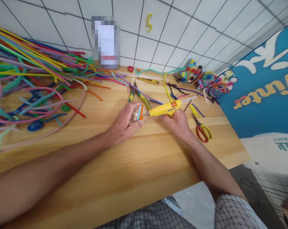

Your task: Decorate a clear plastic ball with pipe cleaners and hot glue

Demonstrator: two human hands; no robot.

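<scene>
My left hand (pixel 126 124) is closed round a small clear rounded piece (pixel 135 116), perhaps plastic. Light blue and orange pipe-cleaner strips (pixel 140 112) cross it side by side. In my right hand (pixel 178 122) is a yellow hot glue gun (pixel 164 109), with a glue stick (pixel 189 99) poking from its back. The gun's metal nozzle meets the orange strip or comes very close; I cannot tell which. Just beyond my hands lie pliers (pixel 144 100) with green and yellow handles. Right of my right hand rest scissors (pixel 202 129) with red and yellow handles.
Many coloured pipe cleaners (pixel 39 63) cover the table's left side. At the back are a yellow utility knife (pixel 148 80) and decorated colourful figures (pixel 193 73). A blurred-out screen (pixel 107 43) leans on the white tiled wall (pixel 129 19). A blue printed banner (pixel 265 82) borders the right.
</scene>
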